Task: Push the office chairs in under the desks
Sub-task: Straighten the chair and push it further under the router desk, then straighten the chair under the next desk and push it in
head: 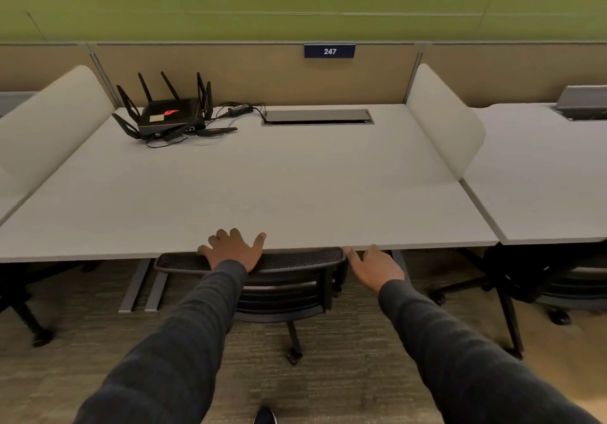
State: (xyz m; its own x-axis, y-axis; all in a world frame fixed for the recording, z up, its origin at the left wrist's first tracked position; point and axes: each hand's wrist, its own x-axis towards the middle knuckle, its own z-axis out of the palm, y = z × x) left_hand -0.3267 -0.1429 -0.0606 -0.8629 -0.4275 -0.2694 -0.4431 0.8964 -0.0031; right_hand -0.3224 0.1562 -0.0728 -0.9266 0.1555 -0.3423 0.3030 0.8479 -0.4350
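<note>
A black mesh-backed office chair (289, 279) stands pushed in under the grey desk (249, 190), its backrest top against the desk's front edge. My left hand (235, 249) rests flat over the top of the backrest, fingers spread and reaching onto the desk edge. To the right, my right hand (372, 267) is open, its fingertips at the right corner of the backrest, holding nothing. A second black chair (558, 279) sits under the right neighbouring desk (551, 174). Another chair's base (23, 305) shows at the far left.
A black router with several antennas (167, 115) and its power brick (241, 109) lie at the desk's back left. A cable hatch (317, 116) sits at the back. White side dividers (443, 121) flank the desk. Grey desk legs (144, 289) stand on the carpet.
</note>
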